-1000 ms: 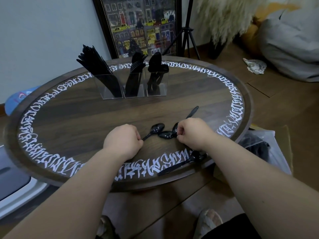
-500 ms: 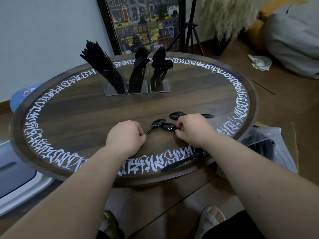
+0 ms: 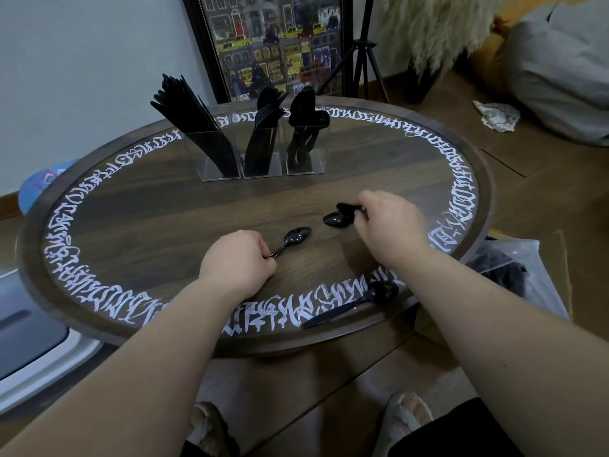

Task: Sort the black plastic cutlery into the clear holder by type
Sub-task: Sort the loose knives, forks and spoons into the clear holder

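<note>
I see a dark wood-grain table [image 3: 158,219] with a smooth, faintly sheened top and white painted lettering round its rim. The spoons [image 3: 339,217] look like glossy black plastic, catching highlights on their bowls. The holder [image 3: 263,159] is clear, smooth plastic. The floor [image 3: 543,199] reads as matt brown wood boards.

A single head-worn wide-angle view looks forward and steeply down from above the near edge of the round table [image 3: 99,179], close enough that both forearms fill the lower frame (no second view to overlap); the far wall and floor curve at the top edge
</note>
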Demonstrator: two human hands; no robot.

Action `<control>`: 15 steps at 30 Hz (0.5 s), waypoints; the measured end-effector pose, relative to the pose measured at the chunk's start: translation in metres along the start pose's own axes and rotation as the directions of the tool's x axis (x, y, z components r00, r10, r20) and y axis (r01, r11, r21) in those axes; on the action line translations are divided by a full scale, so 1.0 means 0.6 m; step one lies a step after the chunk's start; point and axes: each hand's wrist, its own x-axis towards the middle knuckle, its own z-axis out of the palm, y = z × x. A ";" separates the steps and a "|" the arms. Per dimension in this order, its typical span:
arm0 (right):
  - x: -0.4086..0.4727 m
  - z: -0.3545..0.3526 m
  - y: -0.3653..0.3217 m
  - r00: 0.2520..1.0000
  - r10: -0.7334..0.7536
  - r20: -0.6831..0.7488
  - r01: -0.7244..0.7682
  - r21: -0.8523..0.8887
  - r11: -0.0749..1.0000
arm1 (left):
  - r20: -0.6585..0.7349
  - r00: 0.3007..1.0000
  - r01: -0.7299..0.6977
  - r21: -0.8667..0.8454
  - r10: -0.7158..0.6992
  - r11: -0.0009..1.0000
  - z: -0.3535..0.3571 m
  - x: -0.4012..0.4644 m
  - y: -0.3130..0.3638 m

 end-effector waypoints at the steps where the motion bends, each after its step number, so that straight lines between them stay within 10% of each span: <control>1: 0.004 -0.003 0.005 0.997 0.023 -0.067 -0.022 0.024 0.999 | 0.003 1.000 0.003 -0.001 -0.003 1.000 0.000 0.000 0.000; 15: 0.018 0.027 0.009 0.983 -0.103 0.152 0.075 0.181 0.981 | 0.003 0.999 -0.035 -0.032 0.036 0.999 -0.001 0.005 -0.017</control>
